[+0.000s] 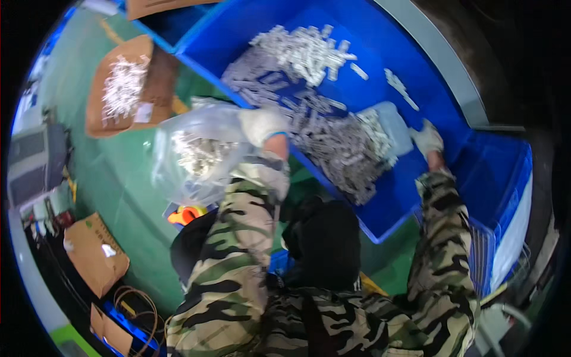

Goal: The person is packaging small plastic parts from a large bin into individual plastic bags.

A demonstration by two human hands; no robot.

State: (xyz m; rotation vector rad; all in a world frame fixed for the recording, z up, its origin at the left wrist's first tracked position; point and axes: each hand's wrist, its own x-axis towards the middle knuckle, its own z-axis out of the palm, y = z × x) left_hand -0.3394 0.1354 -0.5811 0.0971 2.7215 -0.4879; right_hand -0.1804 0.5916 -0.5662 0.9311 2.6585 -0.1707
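Note:
My left hand point(262, 126), in a white glove, is closed on the rim of a clear plastic bag point(169, 172). Inside the bag lies a heap of small whitish parts point(202, 156). Over on the right, my gloved right hand point(427, 140) grips the right edge of a translucent plastic tub point(395, 126). That tub lies tilted in a large blue bin point(380, 223), its mouth toward a pile of small white and grey strip-like parts point(342, 146). Some of these parts sit at the tub's mouth. The fingertips of both hands are partly blurred.
A cardboard box point(163, 89) of thin white pieces stands on the green floor point(128, 196) at the left. An orange tape dispenser or similar tool point(186, 215) is below the bag. Another blue bin point(493, 178) stands at the right; a closed carton point(97, 253) is lower left.

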